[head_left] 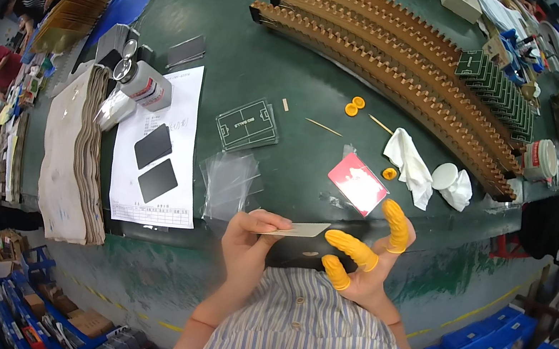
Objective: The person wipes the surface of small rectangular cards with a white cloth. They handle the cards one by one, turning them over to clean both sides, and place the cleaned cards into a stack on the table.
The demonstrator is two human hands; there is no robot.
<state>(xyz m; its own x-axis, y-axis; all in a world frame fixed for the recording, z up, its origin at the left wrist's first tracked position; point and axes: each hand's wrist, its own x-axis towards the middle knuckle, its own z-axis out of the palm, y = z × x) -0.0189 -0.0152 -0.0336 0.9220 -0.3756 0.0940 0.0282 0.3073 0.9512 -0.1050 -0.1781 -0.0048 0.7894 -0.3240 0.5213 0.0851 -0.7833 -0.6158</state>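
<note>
Near the table's front edge, my left hand pinches a thin pale card between thumb and fingers, seen nearly edge-on. Yellow finger cots cover three fingers of my right hand. Those fingers are spread, with two tips close to the card's right end; whether they touch it I cannot tell. Beyond the card lie clear plastic sleeves and a small stack of dark green cards with white line markings. A red and white packet lies past my right hand, beside a crumpled white cloth.
Long slotted wooden racks cross the far right, with green cards standing in one end. Left are a printed sheet with dark cards, a metal-topped bottle and stacked brown boards. Loose yellow finger cots and wooden sticks lie mid-table.
</note>
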